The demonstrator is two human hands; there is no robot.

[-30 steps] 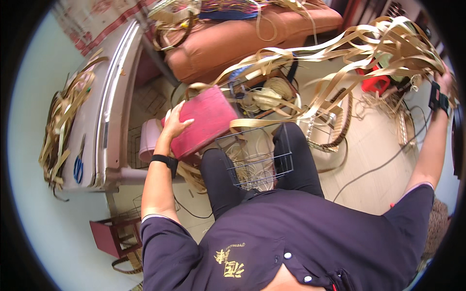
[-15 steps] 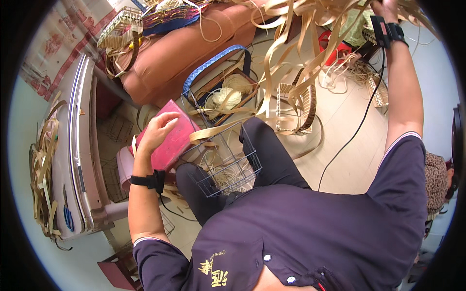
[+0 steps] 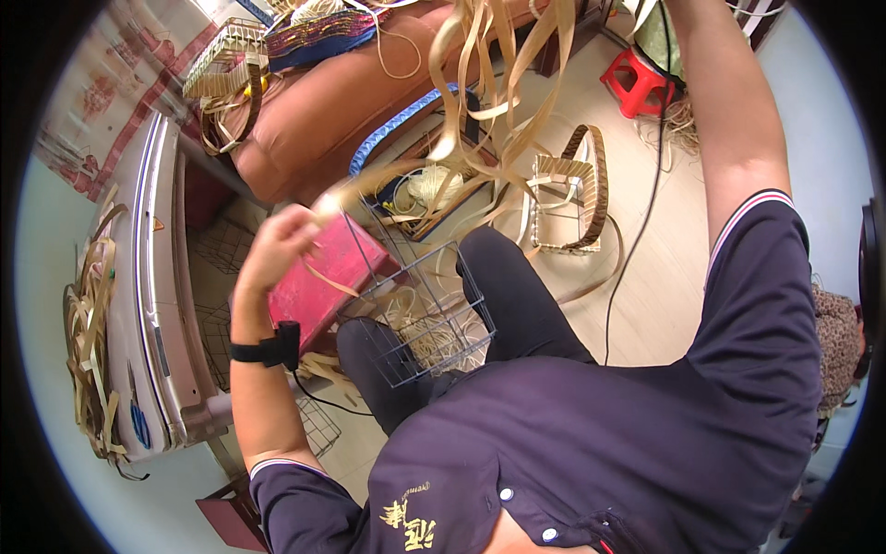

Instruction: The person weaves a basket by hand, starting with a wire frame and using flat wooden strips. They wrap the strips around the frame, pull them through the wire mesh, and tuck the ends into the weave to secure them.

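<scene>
My left hand [image 3: 277, 247] is closed with its fingers pinched on a flat tan weaving strip [image 3: 392, 177]. That strip is blurred and runs up to the right, toward a hanging bunch of long tan strips [image 3: 517, 111]. A short strip end dangles below the fingers, over a pink-red box [image 3: 323, 282]. My right arm [image 3: 738, 111] reaches up past the top edge; its hand is out of the picture. On my lap rests a dark wire basket frame [image 3: 426, 319], with pale loose strands showing through it.
A partly woven basket [image 3: 568, 208] with a brown handle stands on the floor ahead. Left of it lies a basket with a blue handle [image 3: 397, 125] holding balls of cord. A red stool [image 3: 637, 83] is at the far right. A brown sofa [image 3: 314, 120] lies beyond.
My left hand went from open to closed on the strip. My right arm moved up and left, taking its hand out of view. The strip bunch swung left.
</scene>
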